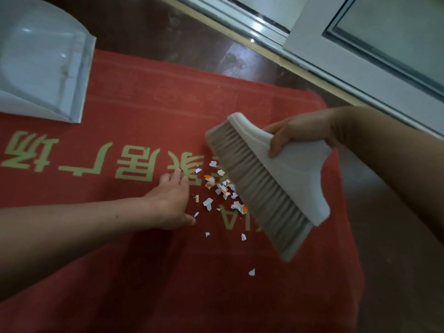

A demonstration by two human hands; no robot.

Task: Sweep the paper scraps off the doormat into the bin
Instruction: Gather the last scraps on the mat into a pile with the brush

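- The doormat [144,104] is a red rectangle of short, flat pile with rounded corners and large pale green characters woven across its middle.
- The paper scraps [224,188] are small, ragged white and orange bits. Most lie bunched near the doormat's centre, and a few strays lie nearer its lower edge.
- The brush [283,174] has a smooth white plastic back that flares into a wide head of straight beige bristles. It is tilted over the doormat's right half, with the bristle tips at the right side of the scrap pile.
- The right hand [295,133] clasps the brush's back, thumb curled over its upper face.
- The left hand [170,203] lies on the doormat's centre just left of the scraps, fingers fairly straight, holding nothing.
- The dustpan [43,68], made of glossy pale plastic with a straight lip, overlaps the doormat's upper left corner.
- Dark polished floor [156,27] and a white door frame [312,44] lie beyond the doormat's far edge.
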